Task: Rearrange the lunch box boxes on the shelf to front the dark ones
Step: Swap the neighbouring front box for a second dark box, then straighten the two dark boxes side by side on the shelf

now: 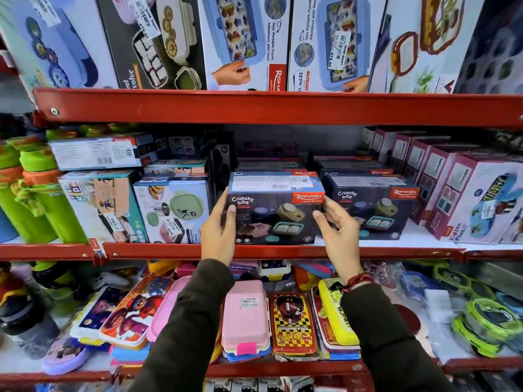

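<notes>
A dark "Crunchy bite" lunch box box stands at the front edge of the middle red shelf. My left hand presses its left side and my right hand its right side, so both hold it. A second dark box of the same kind stands just to its right, touching or nearly so. More dark boxes are stacked behind them. Light-coloured boxes stand to the left.
Green bottles fill the shelf's far left. Maroon and white boxes stand in a row at the right. The upper shelf holds tall boxes. Pink and printed lunch boxes lie on the lower shelf beneath my arms.
</notes>
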